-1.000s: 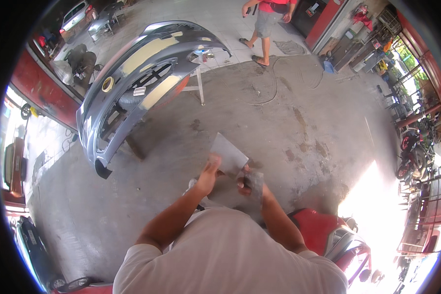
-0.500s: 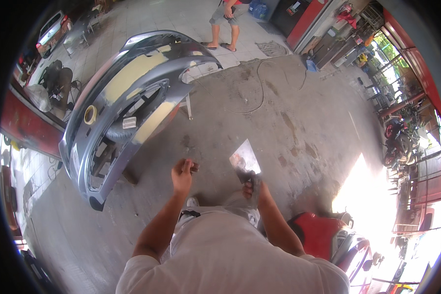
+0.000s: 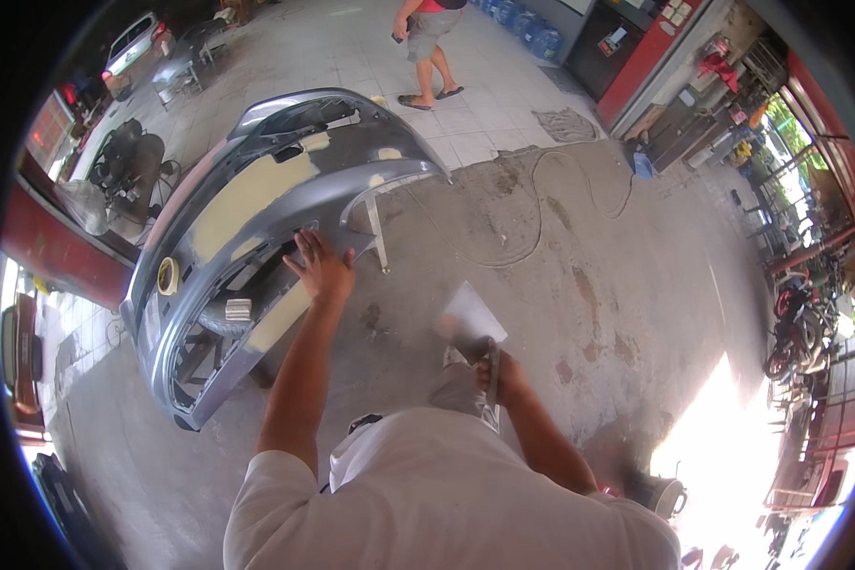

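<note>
A grey car bumper with pale yellow filler patches rests on a stand in front of me, upper left. My left hand is stretched out with fingers spread and lies on the bumper's lower edge. My right hand is closed on a flat grey sheet and a thin flat tool, held near my chest, apart from the bumper.
A roll of yellow tape sits on the bumper's left end. A hose or cable loops over the stained concrete floor. Another person walks at the top. Shelves and motorbikes line the right; a car stands top left.
My left hand has let go of the sheet and reached forward onto the bumper. The sheet stays in my right hand. The view has come closer to the bumper.
</note>
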`<state>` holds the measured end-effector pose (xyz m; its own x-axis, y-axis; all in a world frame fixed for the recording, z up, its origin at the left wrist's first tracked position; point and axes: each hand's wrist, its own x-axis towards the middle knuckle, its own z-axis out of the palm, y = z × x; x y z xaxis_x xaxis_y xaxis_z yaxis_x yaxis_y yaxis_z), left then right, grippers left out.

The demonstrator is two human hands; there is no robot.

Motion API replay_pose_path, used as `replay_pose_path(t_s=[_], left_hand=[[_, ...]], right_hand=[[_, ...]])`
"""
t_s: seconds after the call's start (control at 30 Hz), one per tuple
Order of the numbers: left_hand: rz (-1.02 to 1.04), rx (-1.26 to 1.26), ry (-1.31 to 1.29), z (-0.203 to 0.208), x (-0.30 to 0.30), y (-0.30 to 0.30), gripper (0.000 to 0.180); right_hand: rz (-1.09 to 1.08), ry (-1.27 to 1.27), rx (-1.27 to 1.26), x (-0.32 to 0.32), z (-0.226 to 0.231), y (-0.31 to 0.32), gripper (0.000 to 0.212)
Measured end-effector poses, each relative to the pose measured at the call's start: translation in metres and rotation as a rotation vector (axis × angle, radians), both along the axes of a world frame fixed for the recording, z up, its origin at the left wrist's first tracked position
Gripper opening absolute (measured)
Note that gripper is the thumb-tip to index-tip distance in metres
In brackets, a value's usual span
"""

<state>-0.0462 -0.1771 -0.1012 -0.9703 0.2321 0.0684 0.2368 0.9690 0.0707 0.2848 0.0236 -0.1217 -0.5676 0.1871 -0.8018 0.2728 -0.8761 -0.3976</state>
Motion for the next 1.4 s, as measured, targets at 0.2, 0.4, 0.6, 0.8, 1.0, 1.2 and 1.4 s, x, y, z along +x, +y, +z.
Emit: replay_pose_path(t_s=[0.2, 0.4, 0.6, 0.8, 1.0, 1.2, 1.4], left_hand=[[-0.378, 0.376, -0.543, -0.033, 0.054, 0.085, 0.043], [-0.41, 0.669, -0.277, -0.026, 0.088, 0.098, 0.028], [-0.211, 0.68, -0.664, -0.005, 0.042, 0.134, 0.019], [-0.443, 1.103, -0.726, 0.017, -0.061, 0.246, 0.047], [-0.972, 1.245, -0.882, 0.059, -0.155, 0.358, 0.083], [-0.878, 2.008, -0.407, 0.145, -0.214, 0.42, 0.077], [-0.672, 1.547, -0.317, 0.166, -0.26, 0.496, 0.052]], right_hand=[[0.022, 0.042, 0.007, -0.056, 0.02, 0.144, 0.025], [-0.04, -0.002, 0.001, -0.12, 0.017, 0.26, 0.021], [0.044, 0.115, -0.108, -0.224, 0.014, 0.278, 0.036], [0.199, 0.109, -0.154, -0.32, 0.048, 0.279, 0.034], [0.306, 0.119, 0.157, -0.378, 0.104, 0.322, 0.029], [0.272, 0.406, 0.1, -0.419, 0.099, 0.376, 0.028], [0.687, 0.146, 1.287, -0.439, 0.09, 0.473, 0.029]])
